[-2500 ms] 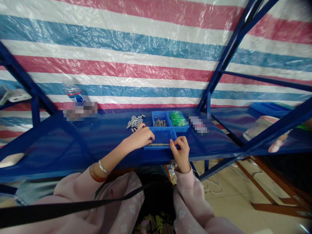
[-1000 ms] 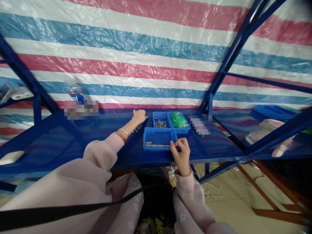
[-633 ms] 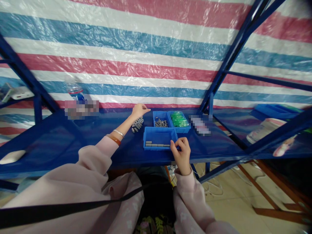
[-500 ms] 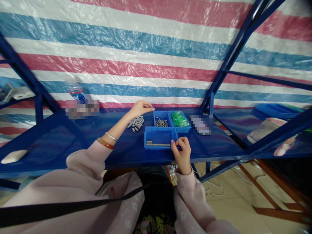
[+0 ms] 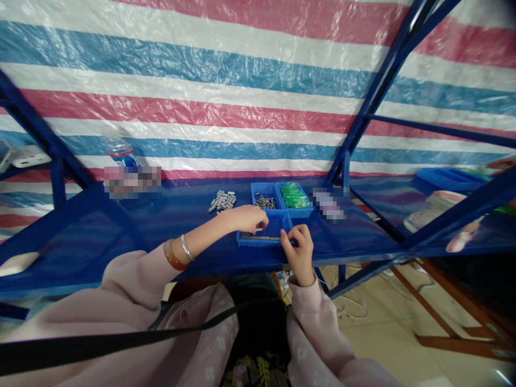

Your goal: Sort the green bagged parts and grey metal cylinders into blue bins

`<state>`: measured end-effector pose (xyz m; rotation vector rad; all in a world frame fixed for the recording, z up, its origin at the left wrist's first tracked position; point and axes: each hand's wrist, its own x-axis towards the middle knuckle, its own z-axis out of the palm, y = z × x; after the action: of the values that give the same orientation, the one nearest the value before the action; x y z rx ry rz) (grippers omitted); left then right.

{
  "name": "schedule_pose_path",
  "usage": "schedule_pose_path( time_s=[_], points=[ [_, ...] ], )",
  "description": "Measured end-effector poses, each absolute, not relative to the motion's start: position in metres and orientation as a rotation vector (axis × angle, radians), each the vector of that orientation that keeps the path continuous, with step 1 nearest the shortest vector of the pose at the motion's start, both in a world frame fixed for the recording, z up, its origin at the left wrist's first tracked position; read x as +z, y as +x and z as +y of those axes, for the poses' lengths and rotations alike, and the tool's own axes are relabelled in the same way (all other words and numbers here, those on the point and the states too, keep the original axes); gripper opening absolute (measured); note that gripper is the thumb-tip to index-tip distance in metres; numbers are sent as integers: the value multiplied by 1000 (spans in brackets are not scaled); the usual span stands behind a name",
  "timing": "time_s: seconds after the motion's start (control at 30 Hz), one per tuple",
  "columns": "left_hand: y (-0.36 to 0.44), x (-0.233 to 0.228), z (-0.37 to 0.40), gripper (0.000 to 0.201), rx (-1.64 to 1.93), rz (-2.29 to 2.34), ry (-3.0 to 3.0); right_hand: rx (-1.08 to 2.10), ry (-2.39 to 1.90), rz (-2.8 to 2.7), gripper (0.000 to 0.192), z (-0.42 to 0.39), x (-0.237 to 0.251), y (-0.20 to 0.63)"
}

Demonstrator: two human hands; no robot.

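Observation:
My left hand (image 5: 248, 219) is over the front blue bin (image 5: 262, 243), its fingers pinched on a small grey metal cylinder (image 5: 258, 230). Along the inner front wall of this bin lies a row of similar metal cylinders (image 5: 269, 238). My right hand (image 5: 299, 248) is closed at the bin's right front corner, with thumb and fingertips on its edge. Behind it stands a second blue bin (image 5: 264, 187) holding small screws (image 5: 265, 202). A pile of loose metal cylinders (image 5: 222, 200) lies on the table, left of the bins.
Another blue bin with green plastic packets (image 5: 294, 196) stands at the back right, beside a blurred-out phone-like object (image 5: 329, 204). A plastic bottle (image 5: 123, 153) stands at the left. Blue metal frame bars (image 5: 365, 115) rise on the right. Another person's hand (image 5: 502, 164) shows at the far right.
My left hand has come down from beside the screw bin to the front bin, where a metal cylinder shows at its fingertips. My right hand stays at the bin's corner. Another person's hand has appeared far right.

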<state>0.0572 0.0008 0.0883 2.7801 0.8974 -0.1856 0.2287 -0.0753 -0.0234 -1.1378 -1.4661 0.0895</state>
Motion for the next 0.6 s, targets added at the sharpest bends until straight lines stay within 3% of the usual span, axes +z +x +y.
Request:
schedule_pose_path(
  time_s=[0.33,0.6],
  points=[
    [49,91,-1,42,-349,943,2633,84,-1135,-1473,31,-75,-25,229],
    [46,94,-9,45,-374,996,2661,112,-1113,-1479,31,-75,-24,229]
  ],
)
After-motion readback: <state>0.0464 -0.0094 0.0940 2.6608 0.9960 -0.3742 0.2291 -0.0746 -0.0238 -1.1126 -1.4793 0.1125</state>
